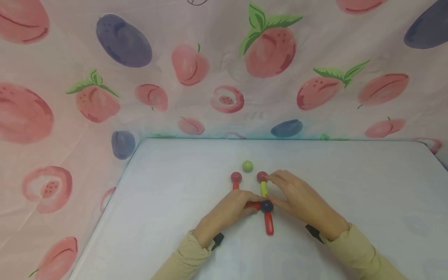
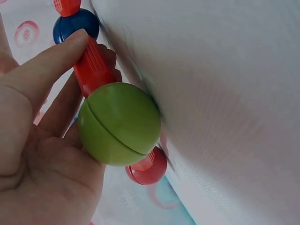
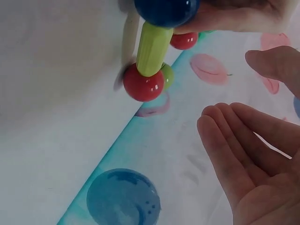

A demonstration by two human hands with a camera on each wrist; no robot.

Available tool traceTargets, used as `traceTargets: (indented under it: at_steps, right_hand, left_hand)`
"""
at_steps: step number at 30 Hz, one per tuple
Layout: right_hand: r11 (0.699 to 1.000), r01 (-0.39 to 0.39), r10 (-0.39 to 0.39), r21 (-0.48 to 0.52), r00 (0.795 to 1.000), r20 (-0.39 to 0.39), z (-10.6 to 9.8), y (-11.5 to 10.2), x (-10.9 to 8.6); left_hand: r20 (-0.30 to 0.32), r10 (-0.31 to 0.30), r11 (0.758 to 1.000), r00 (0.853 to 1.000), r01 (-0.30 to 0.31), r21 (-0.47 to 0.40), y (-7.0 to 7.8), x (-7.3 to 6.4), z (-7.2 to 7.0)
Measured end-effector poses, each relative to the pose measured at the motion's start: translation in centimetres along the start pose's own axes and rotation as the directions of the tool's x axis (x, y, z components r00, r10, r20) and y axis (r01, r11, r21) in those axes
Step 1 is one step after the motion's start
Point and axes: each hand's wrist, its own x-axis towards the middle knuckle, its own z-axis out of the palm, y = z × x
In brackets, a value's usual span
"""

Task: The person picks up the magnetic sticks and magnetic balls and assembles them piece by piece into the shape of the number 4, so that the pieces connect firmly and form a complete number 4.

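Observation:
A chain of magnetic rods and balls lies on the table. My left hand point(image 1: 229, 210) pinches the red rod point(image 2: 95, 70) between a green ball point(image 2: 119, 124) and a dark blue ball point(image 1: 267, 206). From the green ball, hidden under the hand in the head view, another red rod point(image 1: 236, 186) leads to a red ball point(image 1: 236, 177). A yellow-green rod point(image 1: 264, 189) joins the blue ball to a second red ball point(image 1: 262, 176), and a third red rod point(image 1: 268, 224) points toward me. My right hand point(image 1: 301, 198), fingers extended, is beside the yellow-green rod, apart from it in the right wrist view.
A loose light green ball point(image 1: 247, 166) sits on the white table point(image 1: 175, 167) just beyond the two red balls. A fruit-patterned cloth point(image 1: 224, 70) rises behind the table's far edge and along the left side.

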Motion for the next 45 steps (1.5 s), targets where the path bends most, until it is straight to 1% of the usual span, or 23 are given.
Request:
traceTargets:
  at_steps: [6,12,19,28,35,38,45]
  right_hand:
    - [1.000,-0.026,0.026,0.005,0.999,0.030,0.3,0.4,0.8]
    - [0.999,-0.030,0.029,0.026,0.999,0.036,0.8,1.0,1.6]
    - [1.000,-0.012,0.012,0.006,1.000,0.022,1.5,1.5,2.3]
    - [1.000,-0.028,0.029,-0.007,0.999,0.046,2.3,1.6,3.7]
    - [1.000,-0.015,0.015,-0.008,0.999,0.044,2.6,1.7,4.5]
    - [1.000,-0.027,0.027,0.005,0.998,0.051,2.8,1.7,4.8]
    - [0.996,-0.061,0.056,0.067,0.996,0.074,3.3,1.8,5.4]
  left_hand:
    - [0.003,-0.008,1.000,1.000,0.008,-0.002,0.1,0.1,0.0]
    - [0.012,-0.023,1.000,1.000,0.022,0.007,0.1,0.1,0.0]
    - [0.003,-0.011,1.000,1.000,0.011,0.017,-0.1,0.2,0.2]
    - [-0.010,0.000,1.000,1.000,0.000,0.014,-0.2,0.2,0.2]
    - [-0.004,-0.004,1.000,1.000,0.004,0.011,-0.1,0.2,0.1]
    - [-0.002,-0.007,1.000,1.000,0.007,0.006,-0.1,0.2,0.1]
    - [0.000,-0.008,1.000,1.000,0.008,0.027,-0.1,0.3,0.1]
